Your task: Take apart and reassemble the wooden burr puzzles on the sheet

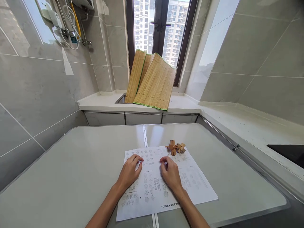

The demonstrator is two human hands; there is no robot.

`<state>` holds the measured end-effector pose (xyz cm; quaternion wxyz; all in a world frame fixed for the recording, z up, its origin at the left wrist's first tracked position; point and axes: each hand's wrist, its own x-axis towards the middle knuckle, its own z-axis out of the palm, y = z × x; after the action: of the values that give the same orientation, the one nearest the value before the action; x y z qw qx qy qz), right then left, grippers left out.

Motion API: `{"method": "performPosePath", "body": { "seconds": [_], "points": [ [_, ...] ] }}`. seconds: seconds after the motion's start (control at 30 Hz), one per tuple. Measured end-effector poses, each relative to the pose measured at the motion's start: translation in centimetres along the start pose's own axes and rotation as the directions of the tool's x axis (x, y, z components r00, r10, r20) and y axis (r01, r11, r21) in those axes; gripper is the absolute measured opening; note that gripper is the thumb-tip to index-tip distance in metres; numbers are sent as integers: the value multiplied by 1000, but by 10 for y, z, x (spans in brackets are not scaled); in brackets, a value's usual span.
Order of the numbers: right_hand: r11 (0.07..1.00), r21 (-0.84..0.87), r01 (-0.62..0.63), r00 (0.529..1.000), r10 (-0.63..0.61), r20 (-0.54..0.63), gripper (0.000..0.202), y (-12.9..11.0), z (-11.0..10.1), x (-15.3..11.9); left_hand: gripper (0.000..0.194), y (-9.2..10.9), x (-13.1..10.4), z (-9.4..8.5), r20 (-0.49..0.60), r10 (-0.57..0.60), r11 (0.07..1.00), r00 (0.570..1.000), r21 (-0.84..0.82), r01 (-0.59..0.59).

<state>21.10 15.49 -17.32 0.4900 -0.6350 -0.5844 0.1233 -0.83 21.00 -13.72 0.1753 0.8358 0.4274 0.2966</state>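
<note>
The 2 bare hands are resting over a printed sheet [200,191], which is lying across the seam [145,136] of the desk [78,171]. The left hand [131,167] is covering the sheet's left margin, and the right hand [171,173] is lying to the right of the seam. Steadying the paper well is, in our judgement, calling for light, even pressure from the sides of the 2 palms, so that the sheet is lying flat without creasing or sliding. Loosely curled fingers are serving better here than stiff ones, and setting the hands wider would be leaving more of the printed figures uncovered.

Regarding the grip: on the left, thumb and forefinger are standing slightly apart, with nothing between them; on the right, the fingers are curling loosely, likewise bearing no object. Whether every fingertip is touching the paper cannot be told.

The wooden pieces [173,147] are sitting at the sheet's far right corner, on the desk's right half, well short of its far edge and its right edge. They are lying just beyond the right grip, near but apart from it, and farther from the left grip. A cross-shaped cluster is standing at the left and a second at the right; whether these 2 are touching cannot be made out.
</note>
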Motion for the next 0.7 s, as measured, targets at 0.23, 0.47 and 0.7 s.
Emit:
{"method": "performPosePath", "body": {
  "seconds": [0.23, 0.47, 0.7],
  "points": [
    [992, 66, 104, 985, -112, 132, 20, -11, 4, -4, 17, 6, -1, -3, 63, 49, 993, 997, 106, -56],
    [994, 78, 74, 988, -83, 129, 20, -12, 2, -3, 20, 4, -3, -1, 118, 78, 990, 990, 111, -91],
    [991, 134, 22, 997, -32, 75, 19, -3, -8, 4, 22, 3, -3, -3, 144, 69, 986, 987, 140, -90]
  ]
}}
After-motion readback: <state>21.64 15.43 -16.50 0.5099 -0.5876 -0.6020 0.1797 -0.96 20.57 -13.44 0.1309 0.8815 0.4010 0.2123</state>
